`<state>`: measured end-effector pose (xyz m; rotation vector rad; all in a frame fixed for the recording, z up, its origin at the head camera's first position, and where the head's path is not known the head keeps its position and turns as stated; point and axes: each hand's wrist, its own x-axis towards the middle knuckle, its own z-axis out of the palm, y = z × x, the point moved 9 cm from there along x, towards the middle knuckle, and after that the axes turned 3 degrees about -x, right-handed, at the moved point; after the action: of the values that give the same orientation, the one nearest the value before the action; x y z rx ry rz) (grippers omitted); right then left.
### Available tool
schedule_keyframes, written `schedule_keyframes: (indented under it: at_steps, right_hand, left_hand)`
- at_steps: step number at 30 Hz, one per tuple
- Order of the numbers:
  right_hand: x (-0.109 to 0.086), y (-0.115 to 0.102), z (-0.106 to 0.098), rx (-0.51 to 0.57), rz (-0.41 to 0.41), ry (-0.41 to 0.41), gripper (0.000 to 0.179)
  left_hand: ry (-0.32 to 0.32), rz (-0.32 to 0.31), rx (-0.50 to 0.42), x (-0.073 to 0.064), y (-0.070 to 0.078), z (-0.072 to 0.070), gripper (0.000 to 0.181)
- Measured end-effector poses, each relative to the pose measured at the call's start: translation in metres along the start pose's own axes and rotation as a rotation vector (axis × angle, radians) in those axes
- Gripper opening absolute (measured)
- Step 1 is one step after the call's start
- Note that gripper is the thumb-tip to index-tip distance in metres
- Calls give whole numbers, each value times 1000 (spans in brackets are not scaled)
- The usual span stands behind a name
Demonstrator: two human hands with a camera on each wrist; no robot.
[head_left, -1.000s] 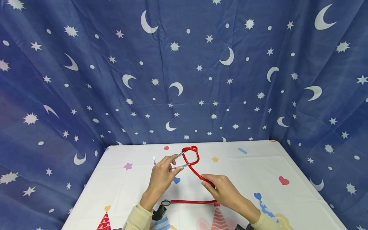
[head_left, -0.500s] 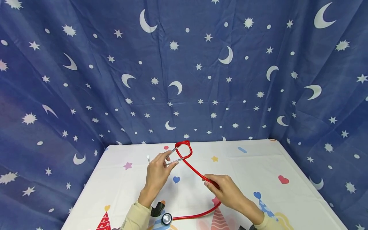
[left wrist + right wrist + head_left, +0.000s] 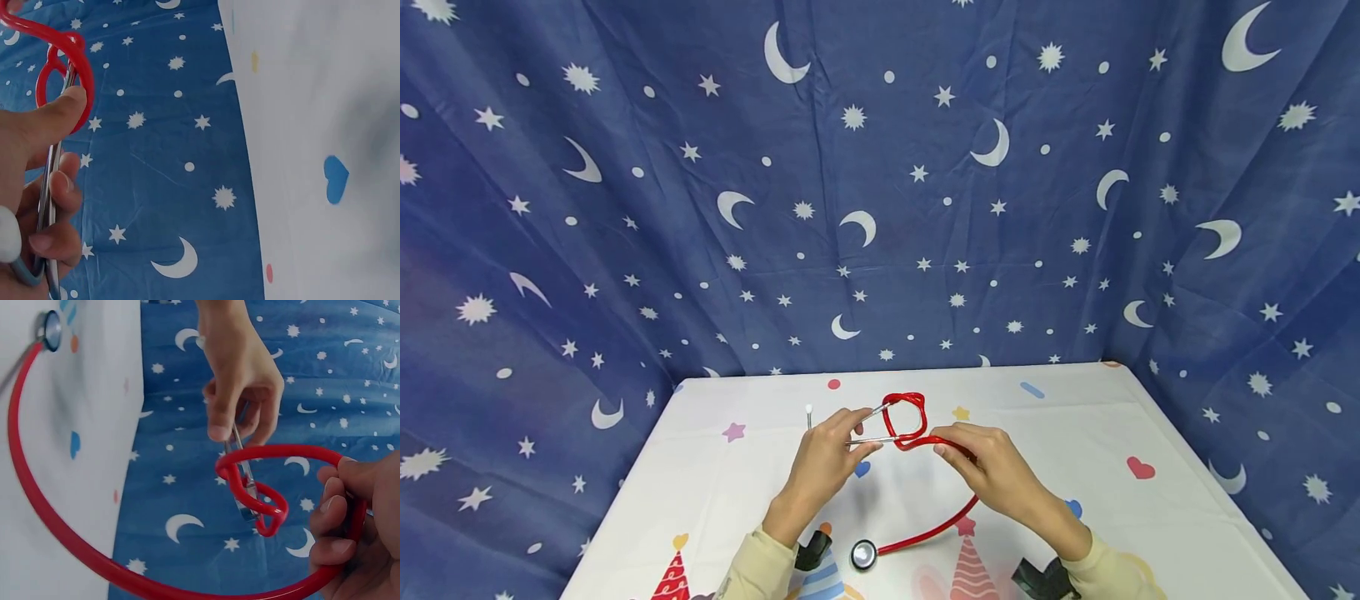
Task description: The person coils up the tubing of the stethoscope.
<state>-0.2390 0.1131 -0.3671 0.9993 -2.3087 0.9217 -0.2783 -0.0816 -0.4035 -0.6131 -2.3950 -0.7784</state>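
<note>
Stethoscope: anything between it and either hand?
Nothing visible. The left hand grips the metal ear tubes and the right hand holds the red tubing, both directly. In the head view only the tubing's own loop lies between the two hands, and that is part of the stethoscope.

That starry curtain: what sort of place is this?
Probably an improvised filming booth, not a clinic, despite the red stethoscope: a moon-and-star curtain hangs behind and on both sides of a white party-print tablecloth.
</note>
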Motion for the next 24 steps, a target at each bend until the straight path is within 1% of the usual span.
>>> schedule_keyframes:
  at_steps: [4,11,17,21,24]
  right_hand:
    - [8,-2,-5,-9,-35,10,16]
    - [21,-3,-14,-12,-76,41,16]
    - [25,3,-18,-36,-57,28,15]
    - [27,7,-19,-23,-54,10,15]
    - [28,9,-19,4,-61,-2,16]
  left_hand:
    - [-45,25,-29,-1,7,2,49]
    - [-99,108,-85,1,24,1,47]
    - [-120,148,-118,1,34,-2,47]
    - [-134,196,-140,-1,43,-3,46]
    - [-145,228,-178,-2,50,-5,45]
